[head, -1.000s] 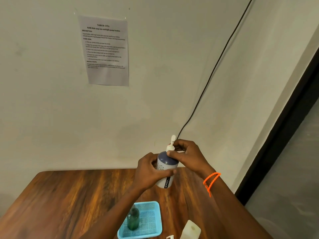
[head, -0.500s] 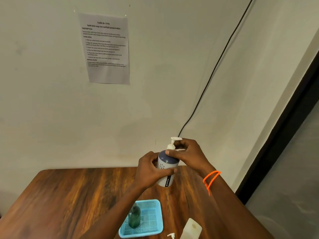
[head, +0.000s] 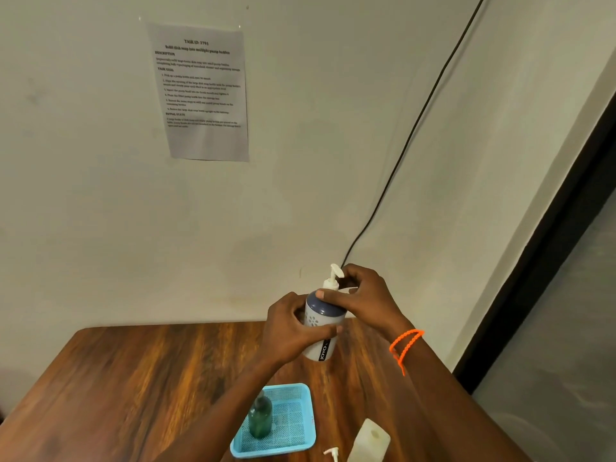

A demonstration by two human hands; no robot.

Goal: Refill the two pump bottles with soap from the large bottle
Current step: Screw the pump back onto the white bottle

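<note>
A printed sheet (head: 203, 91) taped to the wall carries the heading "TASK ID: 3791", with a bold title line under it about refilling dish soap into pump bottles; the smaller body text is too blurred to read. The white pump bottle (head: 321, 328) bears "JOYO" in white on a black vertical strip.

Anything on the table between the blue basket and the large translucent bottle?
Head view: only a loose white pump head between basket and bottle; the rest is bare wood.
</note>
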